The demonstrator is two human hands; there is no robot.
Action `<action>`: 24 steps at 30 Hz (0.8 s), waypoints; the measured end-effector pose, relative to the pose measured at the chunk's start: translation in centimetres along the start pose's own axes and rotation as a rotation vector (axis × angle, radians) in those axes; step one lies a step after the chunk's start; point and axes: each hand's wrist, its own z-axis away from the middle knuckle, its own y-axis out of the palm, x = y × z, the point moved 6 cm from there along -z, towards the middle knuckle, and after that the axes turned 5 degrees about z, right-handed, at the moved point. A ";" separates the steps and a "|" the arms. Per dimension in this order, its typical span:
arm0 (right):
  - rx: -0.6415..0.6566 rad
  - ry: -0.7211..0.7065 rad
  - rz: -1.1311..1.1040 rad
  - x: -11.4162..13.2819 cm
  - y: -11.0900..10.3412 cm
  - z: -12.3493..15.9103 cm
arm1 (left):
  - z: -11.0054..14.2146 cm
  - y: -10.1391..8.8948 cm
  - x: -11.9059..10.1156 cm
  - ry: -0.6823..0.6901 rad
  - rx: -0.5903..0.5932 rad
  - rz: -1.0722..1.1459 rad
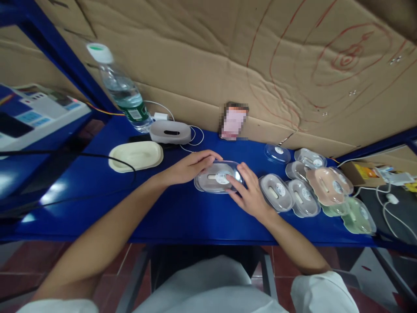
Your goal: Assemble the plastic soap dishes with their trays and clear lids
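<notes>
A clear oval plastic case (217, 176) with a white round label lies on the blue table (182, 213) in the middle. My left hand (189, 167) rests on the case's left and upper edge, fingers curled over it. From the right, my right hand (247, 191) presses fingertips on the lid near the label. Both hands grip this one case.
Several more oval cases (306, 191), clear, pink and green, lie in a cluster at the right. A cream oval tray (136, 155), a grey case (170, 131) and a tilted water bottle (122, 91) stand at the left back. Cardboard lines the wall. White cables (389, 204) lie far right.
</notes>
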 end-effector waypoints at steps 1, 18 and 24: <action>0.026 -0.005 -0.028 -0.1 0.2 0.0 | -0.1 0.1 0.0 0.001 -0.014 -0.033; 0.176 0.234 -0.418 -1.4 3.3 -0.1 | 3.5 -0.9 3.6 -0.007 0.057 -0.275; 0.216 0.175 -0.327 -1.6 3.1 0.0 | 3.4 -0.7 4.1 0.014 0.045 -0.393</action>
